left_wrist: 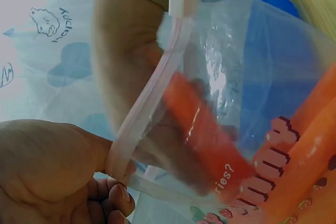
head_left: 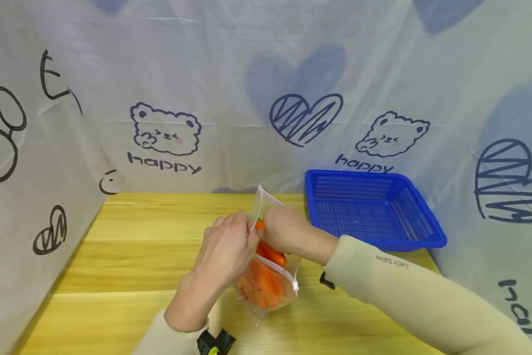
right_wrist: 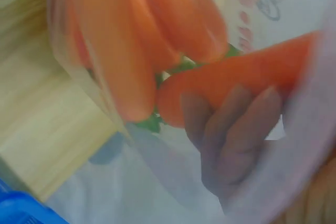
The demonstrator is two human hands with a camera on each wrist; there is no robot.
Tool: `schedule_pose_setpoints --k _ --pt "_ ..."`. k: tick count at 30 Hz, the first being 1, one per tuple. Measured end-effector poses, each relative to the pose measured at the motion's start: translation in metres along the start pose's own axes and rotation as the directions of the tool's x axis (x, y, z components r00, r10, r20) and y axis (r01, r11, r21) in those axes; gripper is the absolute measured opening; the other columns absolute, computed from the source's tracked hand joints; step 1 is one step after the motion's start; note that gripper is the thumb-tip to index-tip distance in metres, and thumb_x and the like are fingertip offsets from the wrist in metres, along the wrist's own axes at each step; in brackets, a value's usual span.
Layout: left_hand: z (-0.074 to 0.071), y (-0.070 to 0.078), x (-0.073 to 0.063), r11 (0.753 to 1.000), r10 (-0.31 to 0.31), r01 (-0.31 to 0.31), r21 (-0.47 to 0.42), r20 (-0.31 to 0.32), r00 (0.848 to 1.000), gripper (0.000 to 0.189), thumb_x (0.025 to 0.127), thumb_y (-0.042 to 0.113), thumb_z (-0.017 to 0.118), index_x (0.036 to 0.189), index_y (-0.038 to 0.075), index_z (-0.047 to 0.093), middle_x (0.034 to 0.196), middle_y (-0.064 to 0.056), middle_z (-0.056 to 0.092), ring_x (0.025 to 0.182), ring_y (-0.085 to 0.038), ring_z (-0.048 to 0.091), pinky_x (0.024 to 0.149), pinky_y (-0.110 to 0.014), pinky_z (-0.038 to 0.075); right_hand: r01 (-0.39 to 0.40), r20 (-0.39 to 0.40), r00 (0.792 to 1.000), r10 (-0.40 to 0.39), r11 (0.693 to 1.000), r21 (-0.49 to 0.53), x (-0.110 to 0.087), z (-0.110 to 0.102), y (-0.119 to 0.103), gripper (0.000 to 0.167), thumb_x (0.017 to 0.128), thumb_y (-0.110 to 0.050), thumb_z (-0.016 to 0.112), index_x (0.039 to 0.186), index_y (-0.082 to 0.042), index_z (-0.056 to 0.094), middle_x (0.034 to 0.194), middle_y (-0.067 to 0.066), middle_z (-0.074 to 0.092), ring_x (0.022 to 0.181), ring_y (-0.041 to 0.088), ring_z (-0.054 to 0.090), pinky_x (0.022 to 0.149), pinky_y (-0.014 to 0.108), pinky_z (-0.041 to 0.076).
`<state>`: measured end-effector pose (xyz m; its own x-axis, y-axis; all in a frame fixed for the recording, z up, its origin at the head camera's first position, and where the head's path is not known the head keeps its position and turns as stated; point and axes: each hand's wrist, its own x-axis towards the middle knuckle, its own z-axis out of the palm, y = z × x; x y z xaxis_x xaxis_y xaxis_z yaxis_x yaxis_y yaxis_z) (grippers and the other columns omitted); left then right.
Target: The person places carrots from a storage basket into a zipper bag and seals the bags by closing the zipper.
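A clear zip bag (head_left: 259, 315) with printed red and pink figures holds several orange carrots (head_left: 261, 283) with green ends. My left hand (head_left: 228, 246) pinches the zip rim (left_wrist: 144, 95) of the bag between thumb and fingers. Through the parted mouth my right hand (head_left: 288, 229) reaches inside and grips one carrot (right_wrist: 236, 74), its fingers curled around it. The held carrot lies at an angle across the others in the right wrist view. A white zip slider (left_wrist: 181, 4) sits at one end of the rim. My fingers inside the bag are partly hidden in the head view.
A blue plastic basket (head_left: 376, 242) with mesh walls stands at the back right of the yellow wood-grain table (head_left: 128, 266). White cloth (head_left: 230, 74) with printed bears and hearts hangs behind and on both sides.
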<state>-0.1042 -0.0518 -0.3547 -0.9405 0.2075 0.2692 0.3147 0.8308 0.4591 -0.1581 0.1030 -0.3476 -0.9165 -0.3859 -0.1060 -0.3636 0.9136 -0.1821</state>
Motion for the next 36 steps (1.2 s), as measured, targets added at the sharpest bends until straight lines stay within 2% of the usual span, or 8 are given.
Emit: schedule_pose_setpoints --k 8,15,19,24,28,31,34,36 --pt "-0.009 -0.005 -0.002 1.000 0.001 -0.002 0.029 0.022 1.000 0.016 0.103 0.017 0.061 0.088 0.010 0.058 0.077 -0.001 0.056 0.072 -0.025 0.049 0.065 -0.038 0.039 0.071 -0.065 0.995 -0.078 0.993 -0.094 -0.001 0.018 0.005 0.040 0.102 -0.034 0.068 0.073 -0.009 0.058 0.068 0.003 0.056 0.060 0.023 0.057 0.069 0.041 0.055" --pt "-0.010 -0.006 -0.003 1.000 -0.006 0.006 -0.001 0.013 1.000 0.015 0.099 0.015 0.059 0.085 0.010 0.057 0.076 -0.002 0.055 0.072 -0.026 0.051 0.065 -0.041 0.043 0.137 -0.119 0.981 -0.156 0.979 -0.150 -0.008 0.027 -0.004 0.040 0.100 -0.037 0.067 0.074 -0.008 0.059 0.068 0.006 0.058 0.059 0.028 0.063 0.061 0.043 0.052" --pt "-0.011 -0.010 -0.004 0.999 -0.035 0.035 -0.020 0.011 0.999 0.014 0.098 0.015 0.059 0.086 0.010 0.058 0.074 -0.002 0.055 0.070 -0.025 0.052 0.064 -0.040 0.043 0.057 -0.161 0.984 -0.073 0.993 -0.102 -0.024 0.014 -0.002 0.039 0.101 -0.039 0.067 0.074 -0.013 0.056 0.063 0.000 0.052 0.055 0.021 0.055 0.054 0.039 0.047" --pt "-0.014 -0.016 -0.004 0.994 -0.103 0.104 -0.037 0.043 0.994 0.011 0.096 0.019 0.061 0.089 0.011 0.063 0.075 -0.001 0.059 0.073 -0.024 0.054 0.065 -0.037 0.043 -0.102 -0.330 0.941 0.072 0.992 -0.074 -0.051 -0.001 0.027 0.037 0.095 -0.046 0.074 0.084 -0.013 0.060 0.068 0.000 0.055 0.056 0.021 0.053 0.045 0.037 0.041" --pt "-0.019 -0.018 -0.004 0.990 -0.133 0.137 -0.044 0.087 0.987 0.014 0.095 0.021 0.060 0.085 0.012 0.062 0.072 -0.002 0.058 0.067 -0.023 0.053 0.058 -0.035 0.041 -0.167 -0.253 0.954 0.161 0.986 -0.004 -0.056 -0.006 0.042 0.038 0.094 -0.041 0.075 0.107 -0.007 0.062 0.075 0.004 0.063 0.060 0.023 0.058 0.050 0.039 0.044" --pt "-0.021 -0.017 -0.004 0.985 -0.141 0.145 -0.091 0.057 0.988 0.017 0.094 0.020 0.057 0.079 0.013 0.057 0.069 -0.003 0.053 0.062 -0.022 0.050 0.055 -0.034 0.037 -0.080 -0.281 0.955 0.097 0.994 0.070 -0.048 -0.009 0.040 0.025 0.097 -0.022 0.067 0.114 -0.006 0.060 0.073 0.004 0.063 0.059 0.023 0.057 0.054 0.041 0.047" --pt "-0.020 -0.011 -0.005 0.979 -0.133 0.126 -0.163 -0.036 0.990 0.017 0.093 0.019 0.055 0.076 0.015 0.054 0.069 -0.003 0.051 0.063 -0.021 0.049 0.057 -0.034 0.037 0.087 -0.413 0.910 -0.039 0.991 0.099 -0.035 -0.013 0.033 0.020 0.097 -0.009 0.063 0.115 -0.006 0.057 0.075 0.003 0.062 0.059 0.021 0.056 0.058 0.041 0.051" --pt "-0.017 -0.008 -0.006 0.979 -0.121 0.107 -0.175 -0.071 0.990 0.018 0.093 0.020 0.056 0.075 0.016 0.053 0.068 -0.002 0.050 0.064 -0.021 0.049 0.059 -0.034 0.037 0.174 -0.452 0.884 -0.118 0.981 0.085 -0.026 -0.016 0.029 0.019 0.099 -0.010 0.067 0.114 -0.006 0.057 0.078 0.002 0.064 0.061 0.020 0.057 0.060 0.041 0.053"
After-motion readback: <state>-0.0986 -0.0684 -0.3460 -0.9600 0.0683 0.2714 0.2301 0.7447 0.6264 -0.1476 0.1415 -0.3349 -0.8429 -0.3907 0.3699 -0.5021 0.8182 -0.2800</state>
